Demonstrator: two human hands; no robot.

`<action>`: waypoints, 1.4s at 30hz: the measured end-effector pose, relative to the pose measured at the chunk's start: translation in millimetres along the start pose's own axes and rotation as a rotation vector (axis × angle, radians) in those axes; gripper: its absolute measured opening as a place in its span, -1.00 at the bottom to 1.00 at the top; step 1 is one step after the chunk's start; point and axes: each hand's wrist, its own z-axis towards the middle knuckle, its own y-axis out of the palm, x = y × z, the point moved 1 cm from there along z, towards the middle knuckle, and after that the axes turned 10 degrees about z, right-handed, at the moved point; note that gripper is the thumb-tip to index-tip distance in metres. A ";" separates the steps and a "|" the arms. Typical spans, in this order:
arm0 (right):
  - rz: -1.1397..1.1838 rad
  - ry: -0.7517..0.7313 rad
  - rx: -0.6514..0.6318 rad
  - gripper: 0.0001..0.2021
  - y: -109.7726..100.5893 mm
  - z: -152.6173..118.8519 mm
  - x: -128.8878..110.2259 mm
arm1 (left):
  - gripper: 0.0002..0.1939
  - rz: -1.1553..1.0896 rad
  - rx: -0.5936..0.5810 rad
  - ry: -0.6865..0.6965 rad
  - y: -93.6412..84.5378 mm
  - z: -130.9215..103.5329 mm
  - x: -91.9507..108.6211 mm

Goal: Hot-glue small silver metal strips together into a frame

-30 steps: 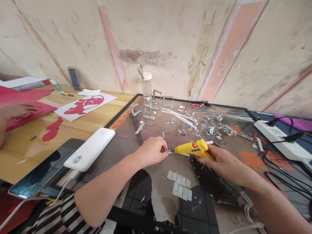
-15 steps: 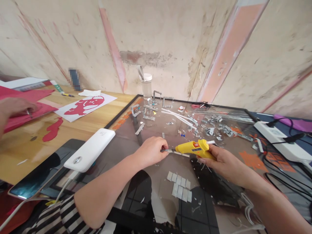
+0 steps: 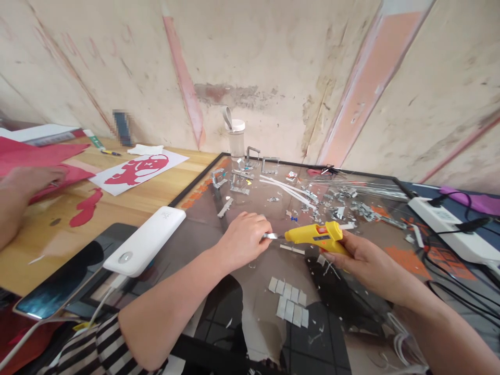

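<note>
My right hand (image 3: 361,260) is wrapped round the handle of a yellow glue gun (image 3: 314,235), a whitish glue stick poking out of its back. The nozzle points left, close to a small silvery strip (image 3: 270,236) pinched in the fingertips of my left hand (image 3: 246,237). Whether nozzle and strip touch, I cannot tell. Just below the gun a thin pale strip (image 3: 292,249) lies on the dark glossy board (image 3: 261,260). Closer to me, several small grey rectangular pieces (image 3: 291,302) lie in two rows.
A white power bank (image 3: 146,239) and a phone (image 3: 74,271) lie left. Grey scraps (image 3: 344,195) and white sticks (image 3: 287,190) litter the board's far part. A lidded bottle (image 3: 236,138) stands behind; a power strip (image 3: 449,224) lies right. Another person's hand (image 3: 33,182) rests on red paper.
The glue gun has shifted slightly right and up, off the pale strip on the board. My left hand has risen a little, and more of its silvery strip now shows.
</note>
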 end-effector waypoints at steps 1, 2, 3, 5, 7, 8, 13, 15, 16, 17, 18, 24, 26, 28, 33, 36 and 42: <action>0.018 -0.001 0.000 -0.68 0.1 0.0 0.3 | -0.90 0.003 0.005 0.004 -0.5 -0.1 0.0; 0.040 -0.006 0.000 -0.68 0.3 0.1 0.6 | -0.90 0.003 0.006 0.005 -1.1 0.0 0.2; 0.059 -0.012 0.003 -0.68 0.5 0.2 1.0 | -0.89 -0.001 0.004 0.004 -1.6 0.1 0.5; 0.080 -0.018 0.011 -0.68 0.9 0.5 2.2 | -0.90 -0.020 -0.001 -0.007 -2.3 0.5 1.1; 0.078 -0.015 0.023 -0.68 1.0 0.7 3.7 | -0.92 -0.044 -0.001 -0.025 -2.1 0.7 1.3; 0.073 -0.014 0.030 -0.69 1.0 0.8 4.3 | -0.93 -0.056 0.001 -0.036 -1.7 0.6 1.2; 0.040 -0.019 0.044 -0.68 0.3 0.8 4.8 | -0.95 -0.096 0.018 -0.076 0.0 -0.2 0.2; 0.038 -0.014 0.043 -0.67 0.1 0.6 4.3 | -0.95 -0.098 0.020 -0.082 -0.1 -0.1 0.1; 0.042 -0.011 0.041 -0.66 0.1 0.5 4.1 | -0.95 -0.095 0.022 -0.082 -0.2 0.1 0.0; 0.049 -0.007 0.039 -0.66 0.2 0.4 4.1 | -0.95 -0.090 0.026 -0.081 -0.3 0.2 -0.2; 0.054 -0.003 0.036 -0.66 0.3 0.2 4.2 | -0.95 -0.082 0.031 -0.077 -0.3 0.2 -0.4; 0.088 -0.003 0.030 -0.64 1.3 -0.6 4.5 | -0.91 0.004 0.080 -0.012 0.0 -1.3 -2.4; 0.110 -0.013 0.029 -0.63 1.5 -0.6 3.4 | -0.90 0.017 0.090 0.007 -1.0 -1.4 -2.4; 0.122 -0.016 0.024 -0.63 1.8 -0.6 2.5 | -0.90 0.016 0.099 0.015 -2.4 -1.2 -2.0; 0.121 -0.023 0.049 -0.65 2.3 0.1 2.5 | -0.92 -0.019 0.090 -0.002 -3.9 -0.8 -1.1; 0.078 -0.021 0.067 -0.66 2.4 0.3 3.4 | -0.93 -0.054 0.086 -0.031 -3.7 -0.6 -1.1; 0.016 -0.034 0.094 -0.70 2.4 0.1 4.7 | -0.98 -0.145 0.085 -0.106 -3.0 0.2 -1.4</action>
